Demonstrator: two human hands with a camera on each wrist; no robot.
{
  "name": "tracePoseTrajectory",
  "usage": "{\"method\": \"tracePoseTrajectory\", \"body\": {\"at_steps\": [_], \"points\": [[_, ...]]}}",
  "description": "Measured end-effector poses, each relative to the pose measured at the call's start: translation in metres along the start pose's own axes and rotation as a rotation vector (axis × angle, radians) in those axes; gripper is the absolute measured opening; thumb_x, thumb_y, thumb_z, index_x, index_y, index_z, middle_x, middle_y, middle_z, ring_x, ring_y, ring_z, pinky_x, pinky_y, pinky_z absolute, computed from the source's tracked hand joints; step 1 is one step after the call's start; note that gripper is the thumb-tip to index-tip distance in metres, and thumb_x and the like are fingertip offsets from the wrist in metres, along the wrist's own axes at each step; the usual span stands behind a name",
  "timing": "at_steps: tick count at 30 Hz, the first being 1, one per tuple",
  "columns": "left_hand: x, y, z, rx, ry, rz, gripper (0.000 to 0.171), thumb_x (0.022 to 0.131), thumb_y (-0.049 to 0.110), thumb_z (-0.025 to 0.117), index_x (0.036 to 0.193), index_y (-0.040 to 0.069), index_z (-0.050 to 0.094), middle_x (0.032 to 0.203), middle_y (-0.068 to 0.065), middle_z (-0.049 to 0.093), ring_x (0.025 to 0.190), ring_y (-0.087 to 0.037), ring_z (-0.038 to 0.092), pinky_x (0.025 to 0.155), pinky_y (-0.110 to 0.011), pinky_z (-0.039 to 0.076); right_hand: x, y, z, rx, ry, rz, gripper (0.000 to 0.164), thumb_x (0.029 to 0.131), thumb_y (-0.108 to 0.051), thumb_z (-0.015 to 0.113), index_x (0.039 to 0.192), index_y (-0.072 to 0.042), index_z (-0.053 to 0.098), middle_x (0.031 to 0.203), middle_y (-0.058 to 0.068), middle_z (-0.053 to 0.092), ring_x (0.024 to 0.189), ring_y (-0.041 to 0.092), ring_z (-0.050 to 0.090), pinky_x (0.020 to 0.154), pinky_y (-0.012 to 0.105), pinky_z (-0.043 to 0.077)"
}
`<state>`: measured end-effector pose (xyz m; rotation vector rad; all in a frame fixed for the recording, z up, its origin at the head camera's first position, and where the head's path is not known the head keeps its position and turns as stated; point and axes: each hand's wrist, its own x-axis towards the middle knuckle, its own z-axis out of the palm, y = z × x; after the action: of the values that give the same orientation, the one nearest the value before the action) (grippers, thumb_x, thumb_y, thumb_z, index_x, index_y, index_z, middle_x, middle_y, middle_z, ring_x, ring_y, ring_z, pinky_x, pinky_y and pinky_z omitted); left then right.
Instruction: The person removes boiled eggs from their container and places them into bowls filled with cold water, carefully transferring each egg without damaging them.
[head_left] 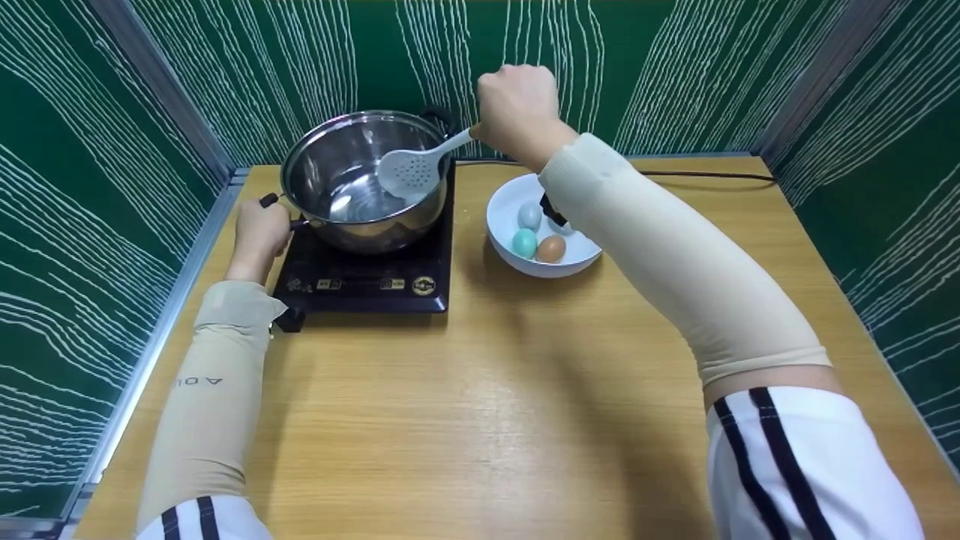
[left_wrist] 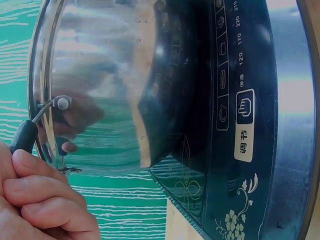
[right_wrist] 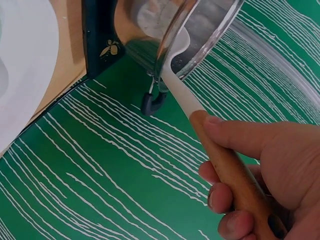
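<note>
On the black induction cooker [head_left: 360,289] stands a shiny steel pot [head_left: 379,236] with dark side handles. My left hand [head_left: 260,232] grips the pot's left handle [left_wrist: 25,136], fingers curled round it. In my right hand [head_left: 519,105] is a slotted spoon, held by its wooden handle [right_wrist: 227,172]. The pale grey perforated head of the slotted spoon [head_left: 409,174] is inside the pot, near its right wall. Right of the cooker, a white bowl [head_left: 551,268] holds several eggs, among them a turquoise egg [head_left: 524,243] and a brown egg [head_left: 551,249]; my right forearm partly hides the bowl.
The wooden table [head_left: 465,420] bears the cooker and bowl. Green walls with white lines [head_left: 660,82] enclose its back and sides. A black cord [head_left: 705,175] runs along the back edge toward the right corner.
</note>
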<state>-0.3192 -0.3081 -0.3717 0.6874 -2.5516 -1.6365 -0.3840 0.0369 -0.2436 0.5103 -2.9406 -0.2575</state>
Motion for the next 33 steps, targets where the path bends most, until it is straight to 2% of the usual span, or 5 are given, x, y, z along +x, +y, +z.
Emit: {"method": "tracePoseTrajectory", "body": {"at_steps": [10,18,24,27,33], "points": [[0.0,-0.001,0.0,-0.036,0.005,0.013,0.008,0.09,0.009,0.038,0.083,0.01,0.04,0.048,0.008,0.035,0.038,-0.01,0.033,0.038,-0.027,0.028,0.0,-0.002,-0.013,0.008,-0.021,-0.042,0.058,0.086,-0.054,0.067,0.12,-0.007,0.068,0.108,0.013,0.07,0.093,0.029,0.062,0.085,0.044,0.054],[0.0,-0.003,0.001,-0.026,0.039,0.037,0.016,0.088,0.007,0.038,0.072,0.011,0.041,0.045,0.008,0.035,0.037,-0.009,0.033,0.036,-0.026,0.028,0.002,-0.014,-0.018,0.047,-0.088,-0.065,0.066,0.08,-0.059,0.069,0.121,-0.008,0.067,0.107,0.011,0.068,0.093,0.026,0.059,0.087,0.042,0.054],[0.0,-0.003,0.003,-0.035,0.04,0.036,0.012,0.087,0.007,0.038,0.075,0.011,0.039,0.046,0.008,0.034,0.036,-0.009,0.032,0.036,-0.025,0.026,0.004,-0.02,-0.012,0.101,-0.203,-0.085,0.063,0.079,-0.06,0.07,0.117,-0.01,0.068,0.099,0.005,0.066,0.088,0.023,0.057,0.077,0.037,0.053],[0.0,-0.003,0.004,-0.031,0.049,0.049,0.018,0.085,0.006,0.038,0.069,0.012,0.039,0.044,0.008,0.034,0.035,-0.009,0.032,0.036,-0.025,0.026,0.004,-0.022,-0.008,0.142,-0.265,-0.089,0.059,0.08,-0.058,0.07,0.115,-0.011,0.068,0.097,0.004,0.065,0.086,0.022,0.056,0.07,0.036,0.051],[0.002,-0.001,0.005,-0.029,0.062,0.042,0.018,0.085,0.005,0.037,0.069,0.012,0.039,0.045,0.008,0.034,0.035,-0.009,0.032,0.036,-0.025,0.026,0.002,-0.02,-0.001,0.28,-0.397,-0.021,0.047,0.085,-0.054,0.067,0.109,-0.013,0.069,0.094,0.002,0.065,0.081,0.019,0.057,0.063,0.031,0.047]]}}
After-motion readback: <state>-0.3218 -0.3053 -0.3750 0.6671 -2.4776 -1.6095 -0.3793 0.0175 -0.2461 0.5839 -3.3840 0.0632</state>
